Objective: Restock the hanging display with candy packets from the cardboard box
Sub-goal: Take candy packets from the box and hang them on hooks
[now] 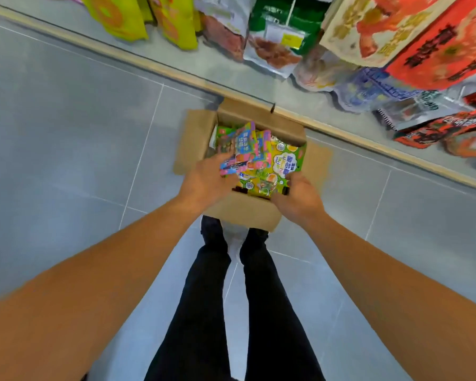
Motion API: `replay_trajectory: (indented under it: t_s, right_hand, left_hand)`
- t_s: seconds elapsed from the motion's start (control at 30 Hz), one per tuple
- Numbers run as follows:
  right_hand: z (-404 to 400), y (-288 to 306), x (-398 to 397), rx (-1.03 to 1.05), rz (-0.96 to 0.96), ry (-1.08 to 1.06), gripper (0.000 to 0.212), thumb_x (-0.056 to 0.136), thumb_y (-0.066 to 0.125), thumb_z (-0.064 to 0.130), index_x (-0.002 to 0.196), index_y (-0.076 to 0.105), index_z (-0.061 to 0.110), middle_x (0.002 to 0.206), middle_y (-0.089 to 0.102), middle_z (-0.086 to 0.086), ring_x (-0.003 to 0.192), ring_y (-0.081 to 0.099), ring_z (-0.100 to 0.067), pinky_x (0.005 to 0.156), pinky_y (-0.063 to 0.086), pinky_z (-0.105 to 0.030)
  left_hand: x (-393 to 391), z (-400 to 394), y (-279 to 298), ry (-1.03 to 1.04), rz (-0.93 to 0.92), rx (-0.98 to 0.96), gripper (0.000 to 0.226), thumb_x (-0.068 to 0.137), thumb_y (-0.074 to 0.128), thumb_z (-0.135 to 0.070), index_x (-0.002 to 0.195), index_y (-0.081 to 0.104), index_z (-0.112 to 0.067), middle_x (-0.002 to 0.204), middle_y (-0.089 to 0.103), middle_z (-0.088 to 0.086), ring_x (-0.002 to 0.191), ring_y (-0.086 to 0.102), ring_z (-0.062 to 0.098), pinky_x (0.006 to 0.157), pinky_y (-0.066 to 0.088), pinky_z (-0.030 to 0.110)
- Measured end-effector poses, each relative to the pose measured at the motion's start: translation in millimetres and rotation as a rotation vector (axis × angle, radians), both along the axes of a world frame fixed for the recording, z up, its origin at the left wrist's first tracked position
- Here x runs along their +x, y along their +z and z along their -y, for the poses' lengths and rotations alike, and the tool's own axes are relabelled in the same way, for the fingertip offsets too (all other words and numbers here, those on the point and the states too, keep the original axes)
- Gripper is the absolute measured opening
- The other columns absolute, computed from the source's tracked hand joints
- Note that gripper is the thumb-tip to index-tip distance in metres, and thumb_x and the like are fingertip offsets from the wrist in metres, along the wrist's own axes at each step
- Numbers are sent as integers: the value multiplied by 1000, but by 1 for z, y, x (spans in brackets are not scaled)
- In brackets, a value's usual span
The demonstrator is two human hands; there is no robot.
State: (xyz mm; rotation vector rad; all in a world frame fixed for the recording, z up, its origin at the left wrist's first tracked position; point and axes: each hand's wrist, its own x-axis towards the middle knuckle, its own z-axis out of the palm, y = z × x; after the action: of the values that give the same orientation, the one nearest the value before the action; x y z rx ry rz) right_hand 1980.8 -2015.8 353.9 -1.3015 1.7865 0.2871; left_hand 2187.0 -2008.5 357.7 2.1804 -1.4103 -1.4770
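Both my hands are in the cardboard box: left hand and right hand curled on candy packets; I'd lift them squarely, holes aligned.

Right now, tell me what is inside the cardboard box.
The cardboard box holds a loose pile of candy packets, green, pink and blue. The left hand and right hand reach in and cover part of the pile. What lies underneath is hidden.

Shop aisle, hanging snack bags on display, grey tiled floor
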Motion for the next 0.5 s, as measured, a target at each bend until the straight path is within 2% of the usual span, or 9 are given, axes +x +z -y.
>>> replay_trajectory:
  t_s: [0.07, 0.13, 0.23, 0.37, 0.43, 0.5]
  right_hand:
    - [9, -34, -1, 15, 14, 9, 59, 85, 67, 32, 136, 45, 12, 134, 53, -9, 119, 54, -28, 89, 44, -32]
    - [16, -69, 0, 27, 44, 11, 61, 85, 66, 31, 139, 44, 12, 137, 52, -7, 123, 52, -27, 95, 44, -33]
    - [27, -126, 4, 61, 74, -1, 61, 87, 66, 31, 140, 43, 11, 138, 50, -7, 122, 52, -25, 93, 45, -34]
    - [34, -192, 13, 92, 124, -64, 60, 87, 66, 28, 139, 43, 13, 138, 50, -5, 111, 59, -28, 85, 51, -39]
    - [38, -231, 17, 92, 152, -119, 58, 88, 67, 27, 139, 42, 14, 137, 51, -4, 107, 60, -27, 85, 51, -40]
    - [46, -264, 21, 56, 170, -197, 60, 89, 66, 28, 141, 40, 15, 138, 51, -3, 112, 59, -26, 85, 48, -36]
  left_hand:
    - [-1, 6, -30, 47, -11, 32, 43, 85, 63, -30, 128, 60, -33, 104, 70, -10, 87, 65, 10, 61, 43, 12]
    - [-3, 11, -60, 65, -1, 35, 39, 86, 63, -26, 124, 62, -31, 100, 72, -4, 90, 65, 17, 64, 45, 19]
    - [-5, 14, -113, 69, 7, 98, 43, 88, 62, -26, 131, 58, -28, 112, 70, -2, 102, 64, 18, 75, 45, 23]
    - [-7, 13, -174, 95, -23, 158, 49, 88, 61, -28, 136, 55, -27, 123, 66, -5, 91, 60, 10, 82, 49, 26]
    - [-7, 12, -205, 120, -36, 183, 53, 87, 61, -29, 139, 52, -26, 130, 62, -6, 94, 57, 7, 85, 48, 24]
    - [-7, 8, -231, 154, -61, 209, 53, 88, 62, -29, 139, 51, -26, 132, 59, -8, 102, 56, 7, 87, 44, 23]
